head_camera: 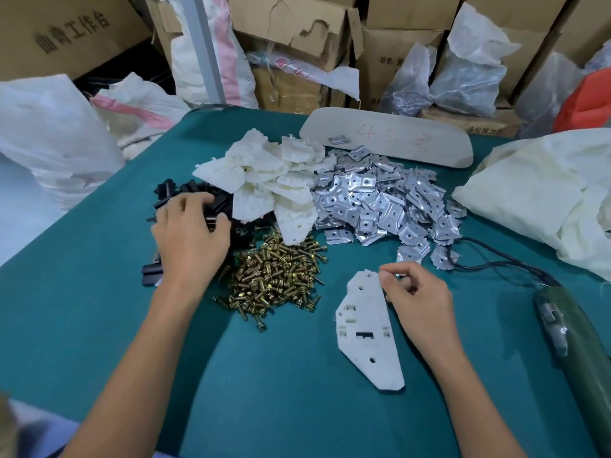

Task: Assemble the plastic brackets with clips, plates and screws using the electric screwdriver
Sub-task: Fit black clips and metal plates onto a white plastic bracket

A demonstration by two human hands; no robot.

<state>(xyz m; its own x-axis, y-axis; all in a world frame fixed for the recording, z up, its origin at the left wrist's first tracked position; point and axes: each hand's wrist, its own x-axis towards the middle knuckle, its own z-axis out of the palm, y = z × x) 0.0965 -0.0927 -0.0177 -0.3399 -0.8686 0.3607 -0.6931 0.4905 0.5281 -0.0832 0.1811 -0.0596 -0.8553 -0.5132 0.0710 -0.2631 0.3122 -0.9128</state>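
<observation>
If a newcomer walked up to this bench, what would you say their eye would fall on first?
Probably the heaps on the green table: white plastic brackets at the back, shiny metal plates to their right, brass screws in front, and black clips where the left hand closes on one. Next, the lone bracket lying flat near the front, its top end at the right hand.

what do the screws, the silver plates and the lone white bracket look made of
Screws: probably steel, yellowish plated, judging by brassy glints. Plates: thin sheet metal, dull silver with bright reflections and bent edges. Bracket: moulded plastic, matt off-white, with slots and holes.
</observation>
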